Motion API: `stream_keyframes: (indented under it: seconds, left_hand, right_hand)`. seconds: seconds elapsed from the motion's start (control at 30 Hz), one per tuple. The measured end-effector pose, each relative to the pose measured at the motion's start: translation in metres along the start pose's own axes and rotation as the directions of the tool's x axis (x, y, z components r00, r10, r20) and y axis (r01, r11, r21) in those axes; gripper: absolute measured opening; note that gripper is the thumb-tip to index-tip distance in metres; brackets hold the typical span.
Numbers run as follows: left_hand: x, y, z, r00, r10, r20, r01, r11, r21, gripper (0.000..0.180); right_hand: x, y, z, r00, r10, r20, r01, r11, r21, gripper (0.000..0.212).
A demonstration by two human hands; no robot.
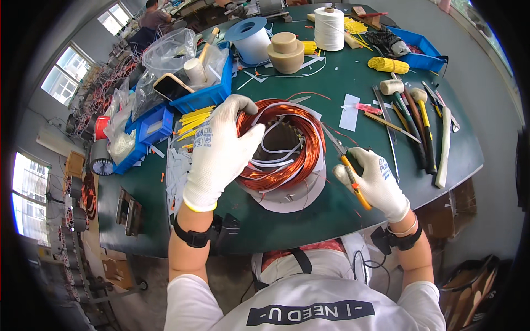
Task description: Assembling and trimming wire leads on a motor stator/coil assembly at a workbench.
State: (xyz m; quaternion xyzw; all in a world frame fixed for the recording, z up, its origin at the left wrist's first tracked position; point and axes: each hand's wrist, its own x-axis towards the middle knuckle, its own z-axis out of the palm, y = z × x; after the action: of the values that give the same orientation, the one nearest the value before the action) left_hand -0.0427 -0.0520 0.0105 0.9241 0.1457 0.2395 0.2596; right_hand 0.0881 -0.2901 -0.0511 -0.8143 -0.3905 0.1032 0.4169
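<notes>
A motor stator with a thick ring of copper winding (306,165) stands in front of me, with white sleeving and strips inside the ring. Its pale round base (295,201) shows below. My left hand (223,146), in a white glove, lies on the winding's left side, fingers curled over it and thumb across its top. My right hand (375,179), also gloved, is closed around what looks like long-nose pliers (346,160) with orange-yellow handles. Their pointed metal jaws reach up-left to the ring's right edge. Whether the jaws touch the wire I cannot tell.
Mallets (393,88) and other hand tools lie at the right. Blue bins (201,96) with bags and a phone stand left. White thread (329,30), a blue spool (248,44) and a beige stepped block (285,53) stand behind. A metal piece (130,212) sits near left.
</notes>
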Motion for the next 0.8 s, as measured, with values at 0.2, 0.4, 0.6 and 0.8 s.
stream_keyframes:
  seconds: [0.2,0.4,0.6,0.8]
  left_hand:
    - [0.000,-0.010,0.005,0.998,-0.032,-0.050,0.025,0.989,-0.143,0.010]
    - [0.007,-0.020,0.007,0.999,-0.053,0.009,0.053,0.955,-0.293,0.011]
    - [0.023,-0.023,0.001,0.990,0.005,0.140,0.047,0.930,-0.363,0.008]
    - [0.039,-0.031,0.000,0.956,0.049,0.289,0.120,0.834,-0.539,0.012]
  right_hand:
    - [0.004,-0.008,-0.008,0.996,0.062,0.059,-0.059,0.997,-0.051,0.053]
    - [0.017,-0.013,-0.029,0.999,-0.032,0.042,0.041,0.973,-0.229,0.054]
    - [0.036,-0.036,-0.051,0.987,-0.130,0.093,0.160,0.798,-0.582,0.057]
    - [0.055,-0.049,-0.062,0.903,-0.377,0.207,0.363,0.411,-0.836,0.060]
